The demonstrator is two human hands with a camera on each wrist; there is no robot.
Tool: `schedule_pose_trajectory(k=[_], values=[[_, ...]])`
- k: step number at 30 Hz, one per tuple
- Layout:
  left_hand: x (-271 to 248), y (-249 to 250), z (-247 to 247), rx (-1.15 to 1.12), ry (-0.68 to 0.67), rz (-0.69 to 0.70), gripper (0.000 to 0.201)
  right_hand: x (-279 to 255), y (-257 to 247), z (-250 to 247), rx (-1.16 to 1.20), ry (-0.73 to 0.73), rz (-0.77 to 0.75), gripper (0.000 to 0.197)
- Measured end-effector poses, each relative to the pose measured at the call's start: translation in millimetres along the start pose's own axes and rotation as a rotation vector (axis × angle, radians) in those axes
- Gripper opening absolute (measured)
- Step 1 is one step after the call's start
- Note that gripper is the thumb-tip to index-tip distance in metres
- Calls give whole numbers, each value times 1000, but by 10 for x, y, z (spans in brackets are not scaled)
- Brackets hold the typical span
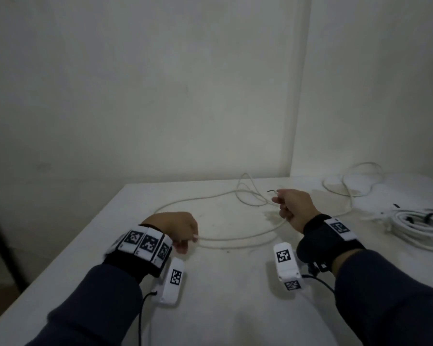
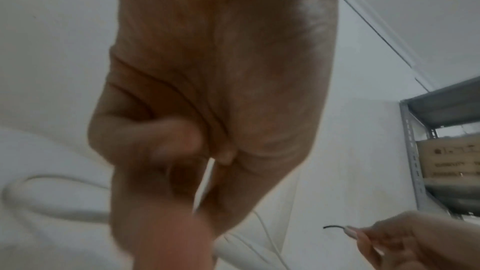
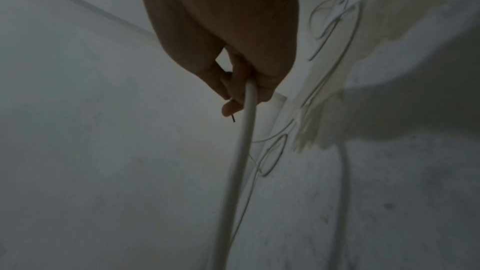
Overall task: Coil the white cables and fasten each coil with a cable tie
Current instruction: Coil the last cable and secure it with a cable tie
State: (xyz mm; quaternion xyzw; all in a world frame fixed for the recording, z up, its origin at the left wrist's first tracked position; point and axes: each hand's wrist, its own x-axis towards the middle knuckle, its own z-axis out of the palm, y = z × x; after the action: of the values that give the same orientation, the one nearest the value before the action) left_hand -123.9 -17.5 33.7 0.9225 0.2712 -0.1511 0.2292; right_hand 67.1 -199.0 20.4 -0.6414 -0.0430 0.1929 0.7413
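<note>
A long thin white round cable (image 1: 235,237) is spread in one loose loop on the white counter (image 1: 235,308), centre. One end is pinched by left hand (image 1: 178,227), the far part, plus a thin black tie (image 1: 271,191), gripped by right hand (image 1: 294,206). Judged light, limp, springy; best held near ends.
</note>
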Motion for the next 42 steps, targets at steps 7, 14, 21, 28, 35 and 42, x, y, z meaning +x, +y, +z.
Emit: schedule_pose_trajectory(k=[7,14,21,28,35,42], values=[[-20,75,213,-1135,395,138,45,-293,129,17,310,-85,29,19],[252,210,456,-1709,563,285,50,-417,310,96,95,-307,-4,20],[450,231,492,-1572,400,243,41,-92,316,167,9,-314,-80,9],[546,145,558,-1354,212,282,32,10,400,205,-318,-362,-191,8],[454,261,598,-888,105,425,43,-136,438,283,-342,-467,-332,13],[442,298,669,-1440,-45,457,29,-196,461,350,-72,-435,-293,7]])
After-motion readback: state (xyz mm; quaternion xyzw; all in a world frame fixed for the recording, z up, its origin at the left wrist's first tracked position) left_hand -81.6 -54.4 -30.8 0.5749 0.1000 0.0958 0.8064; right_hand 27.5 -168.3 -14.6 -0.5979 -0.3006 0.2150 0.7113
